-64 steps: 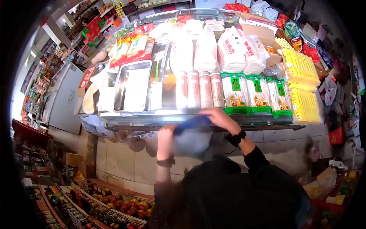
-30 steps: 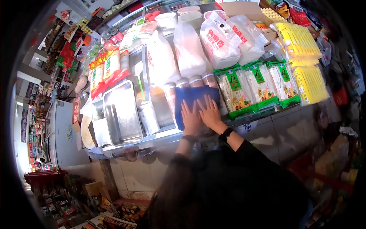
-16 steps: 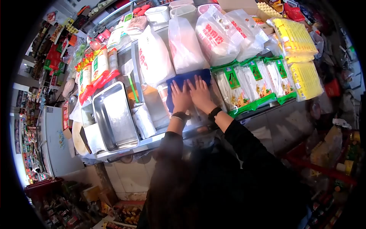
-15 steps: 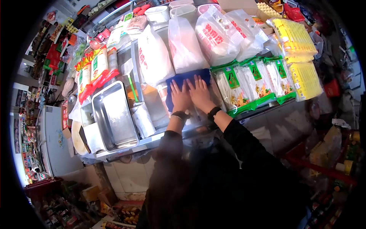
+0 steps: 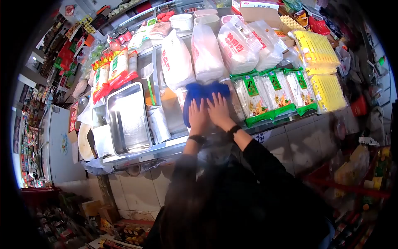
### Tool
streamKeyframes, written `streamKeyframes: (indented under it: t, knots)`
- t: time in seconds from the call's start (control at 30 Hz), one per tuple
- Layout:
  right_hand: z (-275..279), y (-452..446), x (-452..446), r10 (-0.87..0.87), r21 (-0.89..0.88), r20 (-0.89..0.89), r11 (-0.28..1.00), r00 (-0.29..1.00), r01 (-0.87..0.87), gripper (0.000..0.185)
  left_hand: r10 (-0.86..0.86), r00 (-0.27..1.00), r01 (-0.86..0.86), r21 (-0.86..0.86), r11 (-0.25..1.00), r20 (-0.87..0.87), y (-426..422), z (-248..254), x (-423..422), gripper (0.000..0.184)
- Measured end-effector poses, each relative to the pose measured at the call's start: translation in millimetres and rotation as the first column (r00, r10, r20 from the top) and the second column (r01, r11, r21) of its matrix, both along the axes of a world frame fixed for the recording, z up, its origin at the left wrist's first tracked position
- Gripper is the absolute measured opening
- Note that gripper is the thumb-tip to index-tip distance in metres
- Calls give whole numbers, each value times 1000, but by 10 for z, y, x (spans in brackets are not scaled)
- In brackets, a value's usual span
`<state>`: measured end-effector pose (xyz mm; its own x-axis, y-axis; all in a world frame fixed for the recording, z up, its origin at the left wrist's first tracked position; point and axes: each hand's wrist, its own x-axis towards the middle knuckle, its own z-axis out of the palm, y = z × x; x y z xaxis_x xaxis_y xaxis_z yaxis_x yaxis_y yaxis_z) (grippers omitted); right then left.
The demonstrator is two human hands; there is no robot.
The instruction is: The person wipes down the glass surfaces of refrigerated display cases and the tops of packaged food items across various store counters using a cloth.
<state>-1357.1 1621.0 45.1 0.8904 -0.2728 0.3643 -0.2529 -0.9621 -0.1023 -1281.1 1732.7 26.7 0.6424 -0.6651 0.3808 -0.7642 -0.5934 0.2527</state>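
Observation:
A dark blue cloth [image 5: 205,90] lies on the glass counter top [image 5: 176,132], bunched in front of the white plastic bags. My left hand [image 5: 199,117] rests flat on its near left part, fingers stretched out and pointing away from me. Beside it my right hand [image 5: 219,111] presses on the near right part, fingers also extended and slightly spread. The cloth's near side is partly hidden under both hands. Green-edged noodle packs [image 5: 251,95] lie right of the cloth. A filled white plastic bag [image 5: 176,60] and another white bag [image 5: 206,54] stand just behind it.
Left of my hands are a steel tray [image 5: 129,120], a clear plastic roll [image 5: 158,123] and a green-handled spatula [image 5: 151,89]. Red-and-white packages [image 5: 118,68] lie behind the tray. Yellow packs [image 5: 327,93] are stacked at the right end. White tubs [image 5: 181,22] stand at the back.
Both hands have slid towards me on the cloth, showing more of its far part. The cloth looks more bunched up. The camera view has shifted slightly.

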Motion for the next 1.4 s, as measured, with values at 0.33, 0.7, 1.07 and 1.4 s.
streamKeyframes:
  t: [0.33,0.7,1.07,1.4]
  knots:
    - [-82,807,-639,160,214,-49,966,986,-146,58,247,953,-226,132,965,-177,861,-52,-790,64]
    - [40,274,297,235,155,16,959,972,-235,53,307,933,-292,100,951,-189,317,-121,69,72]
    - [48,142,813,136,109,-26,985,990,-133,46,346,916,-316,166,934,-202,30,-56,599,67]
    - [-1,183,697,144,47,16,988,989,-144,47,362,892,-330,158,931,-270,111,47,404,71]
